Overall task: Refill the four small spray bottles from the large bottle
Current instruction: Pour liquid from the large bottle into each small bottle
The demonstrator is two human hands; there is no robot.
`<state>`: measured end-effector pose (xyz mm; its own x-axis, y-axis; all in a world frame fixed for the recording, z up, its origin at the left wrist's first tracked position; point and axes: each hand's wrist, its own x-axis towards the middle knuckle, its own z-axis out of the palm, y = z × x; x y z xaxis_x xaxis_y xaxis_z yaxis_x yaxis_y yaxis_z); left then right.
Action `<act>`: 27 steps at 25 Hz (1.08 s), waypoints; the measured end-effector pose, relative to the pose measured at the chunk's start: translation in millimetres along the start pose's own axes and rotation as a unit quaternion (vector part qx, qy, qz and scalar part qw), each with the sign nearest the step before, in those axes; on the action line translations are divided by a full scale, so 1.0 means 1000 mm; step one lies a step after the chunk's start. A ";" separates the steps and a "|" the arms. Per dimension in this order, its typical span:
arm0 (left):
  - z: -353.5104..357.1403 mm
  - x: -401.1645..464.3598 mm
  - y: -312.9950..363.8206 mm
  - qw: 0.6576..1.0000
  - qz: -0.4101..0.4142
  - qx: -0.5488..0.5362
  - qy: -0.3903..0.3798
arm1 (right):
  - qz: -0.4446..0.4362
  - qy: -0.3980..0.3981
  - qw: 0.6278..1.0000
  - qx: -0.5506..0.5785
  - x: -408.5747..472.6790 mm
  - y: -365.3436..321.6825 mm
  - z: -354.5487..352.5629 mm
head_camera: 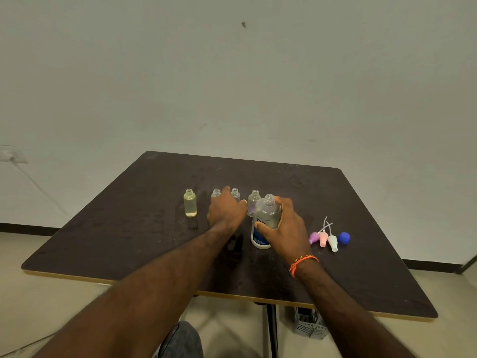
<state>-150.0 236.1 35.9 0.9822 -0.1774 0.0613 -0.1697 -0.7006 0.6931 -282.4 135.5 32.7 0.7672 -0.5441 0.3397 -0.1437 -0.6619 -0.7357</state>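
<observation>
dark table, wall socket w/ cable, grey basket under table

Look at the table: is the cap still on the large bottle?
No: the large bottle, gripped by the right hand, shows an open threaded neck, and a blue cap lies beside it.

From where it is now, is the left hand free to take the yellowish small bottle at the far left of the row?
Probably yes. The left hand rests among the middle small bottles, seemingly holding nothing, and the table between it and the yellowish bottle is bare.
</observation>
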 end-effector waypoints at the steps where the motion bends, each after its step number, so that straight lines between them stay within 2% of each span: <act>1: 0.002 0.002 0.001 1.000 -0.005 0.002 -0.003 | -0.001 0.000 1.000 0.000 0.001 0.001 0.000; 8: 0.005 0.005 0.008 0.999 -0.029 0.007 0.012 | -0.005 -0.004 1.000 0.007 0.002 0.007 0.003; 18: -0.022 -0.032 -0.026 0.996 0.082 0.034 0.017 | -0.007 -0.003 1.000 0.012 -0.001 0.001 0.001; 24: -0.050 -0.031 -0.055 0.995 0.098 -0.004 -0.022 | 0.021 -0.011 0.997 0.079 -0.006 -0.002 0.005; 27: -0.053 -0.028 -0.067 0.988 0.147 -0.019 -0.052 | 0.032 -0.013 0.995 0.098 -0.006 -0.001 0.007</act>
<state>-161.9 324.6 25.6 0.8774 -0.4401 0.1912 -0.4411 -0.5828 0.6825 -282.4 142.7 27.2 0.7767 -0.5666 0.2752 -0.0703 -0.5122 -0.8560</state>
